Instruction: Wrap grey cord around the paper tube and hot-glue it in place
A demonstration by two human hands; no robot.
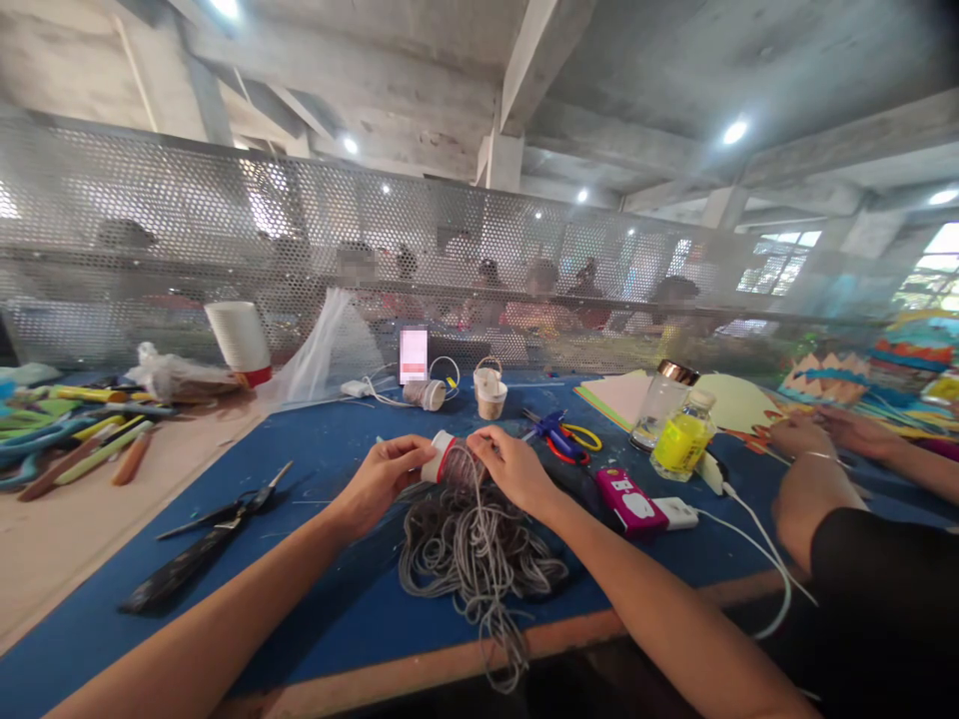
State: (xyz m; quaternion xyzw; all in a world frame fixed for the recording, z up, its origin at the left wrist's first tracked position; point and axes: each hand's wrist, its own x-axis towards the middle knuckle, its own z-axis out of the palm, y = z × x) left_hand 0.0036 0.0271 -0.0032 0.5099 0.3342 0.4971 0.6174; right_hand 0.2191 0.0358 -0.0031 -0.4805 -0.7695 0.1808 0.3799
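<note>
A small white paper cup with a red band lies tipped sideways between my hands, grey cord wound round part of it. My left hand grips the cup at its white end, fingers closed. At the other end, my right hand is closed with its fingertips pinching the grey cord against the cup. From there strands run down to a loose, tangled heap of grey cord on the blue mat. Some loops hang over the table's front edge. My right fingers partly hide the wound section.
Black scissors lie open at left. Behind stand a cord-wrapped cup, a little basket-like cup and a phone. Blue-handled pliers, a pink case and bottles sit right. A co-worker's hands work at far right.
</note>
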